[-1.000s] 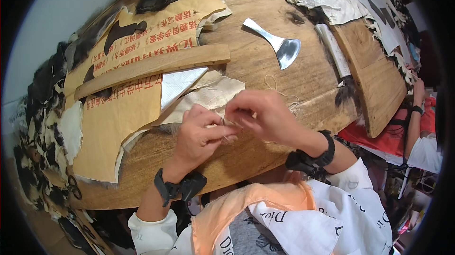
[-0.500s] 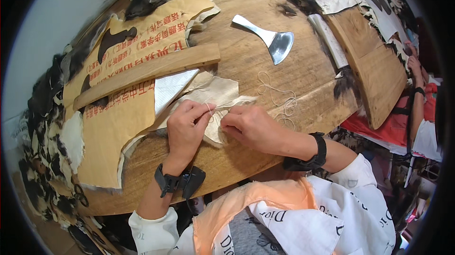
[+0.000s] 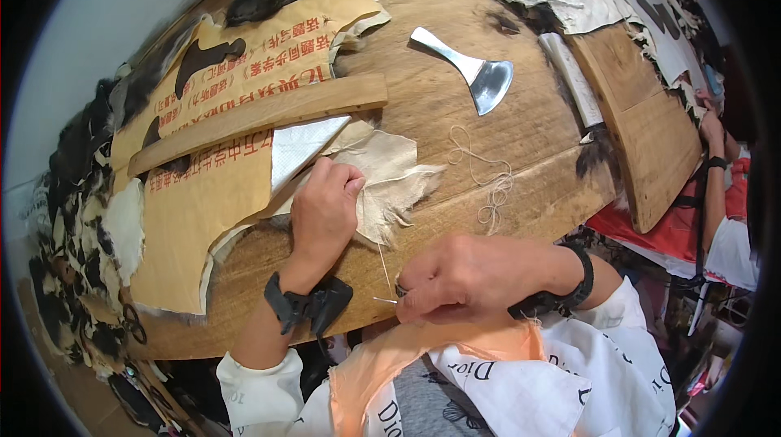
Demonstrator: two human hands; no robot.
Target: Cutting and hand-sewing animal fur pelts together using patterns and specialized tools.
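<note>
Near the table's front edge, my right hand (image 3: 468,278) pinches a slim sewing needle (image 3: 384,300), whose pale tip pokes out left of the fingers. A taut thread (image 3: 384,265) runs from that hand up to a cream piece of hide (image 3: 390,173) with ragged edges. My left hand (image 3: 325,205) is closed on the hide's left part, knuckles up; its fingertips are partly hidden. More loose thread (image 3: 494,193) lies in loops right of the hide. Farther off rests a metal fan-bladed knife (image 3: 480,83), touched by neither hand.
A wooden bar (image 3: 268,124) lies across a yellow printed sheet (image 3: 179,250) at left. Dark and white fur scraps (image 3: 81,226) pile along the left edge. At right are a wooden board (image 3: 643,128) and a whitish bar (image 3: 573,79). Another person's arm (image 3: 716,185) shows far right.
My right hand has moved down toward me, away from the hide, drawing the thread out straight. My left hand stays at the hide, its fingers now more closed.
</note>
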